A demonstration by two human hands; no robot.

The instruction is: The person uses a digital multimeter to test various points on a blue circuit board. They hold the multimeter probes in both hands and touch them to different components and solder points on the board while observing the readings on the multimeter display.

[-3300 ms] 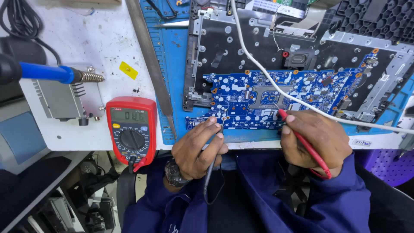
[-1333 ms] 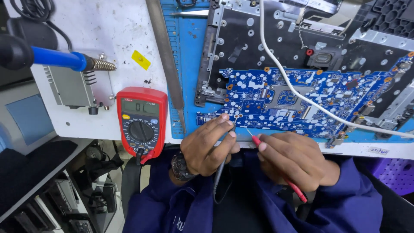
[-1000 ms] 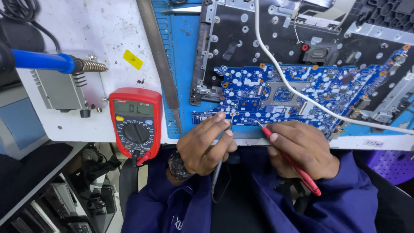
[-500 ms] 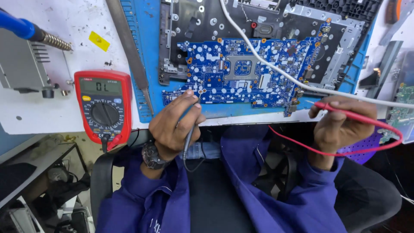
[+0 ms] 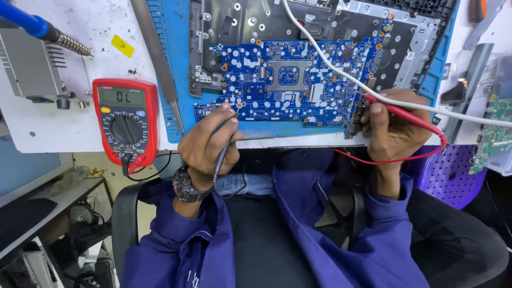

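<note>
Red probe [image 5: 408,114] now at right edge of blue circuit board [image 5: 290,82], shifted there from lower middle of board seconds ago; right hand [image 5: 392,128] closed around it. Left hand [image 5: 208,146] pinched shut on black probe [image 5: 224,146], tip at lower left board edge, unmoved. Red multimeter [image 5: 126,124] on desk [image 5: 64,125], left of frame. Looks like new test point under check.

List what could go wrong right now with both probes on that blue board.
The black probe in the left hand touches a crowded lower edge of the board; a slip might bridge neighbouring parts. The white cable lies across the board and over the right hand with the red probe, so it could nudge that tip. The meter sits far left, so reading it may pull the eyes off both tips.
</note>
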